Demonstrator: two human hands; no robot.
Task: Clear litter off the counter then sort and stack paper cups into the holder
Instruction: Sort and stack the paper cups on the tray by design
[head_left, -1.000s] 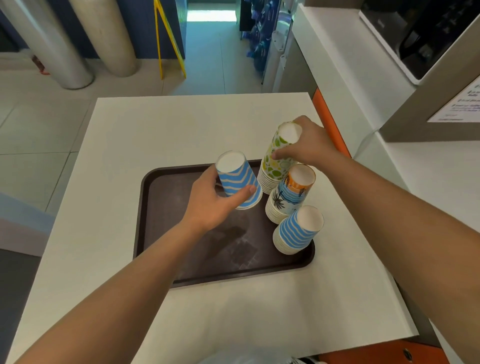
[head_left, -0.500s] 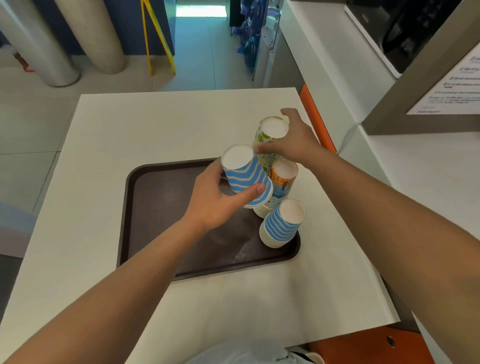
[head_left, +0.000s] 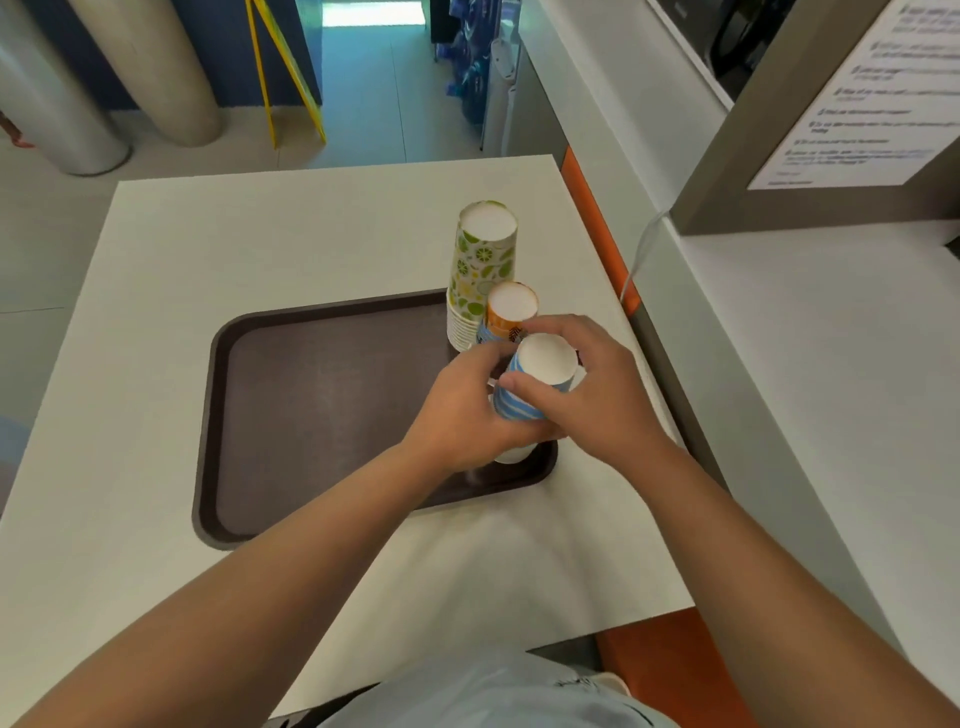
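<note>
A dark brown tray (head_left: 322, 405) lies on the white counter. Three upside-down cup stacks stand along its right side. The tallest, with a green lemon print (head_left: 480, 270), is at the back. An orange and blue stack (head_left: 506, 312) stands in the middle. The blue-striped stack (head_left: 530, 387) is nearest me. My left hand (head_left: 462, 415) grips the blue-striped top cup from the left. My right hand (head_left: 587, 395) grips the same cup from the right, thumb on its near side. The lower part of that stack is mostly hidden by my hands.
The white counter (head_left: 260, 244) has an orange edge (head_left: 597, 228) on its right. Beyond it runs a higher white ledge (head_left: 810, 338) with a grey machine carrying a printed notice (head_left: 857, 104). A yellow floor sign (head_left: 280, 78) and grey columns stand on the floor behind.
My left hand carried the blue-striped cup rightward onto the nearest blue-striped stack. My right hand left the lemon-print stack and came down to grip the same cup.
</note>
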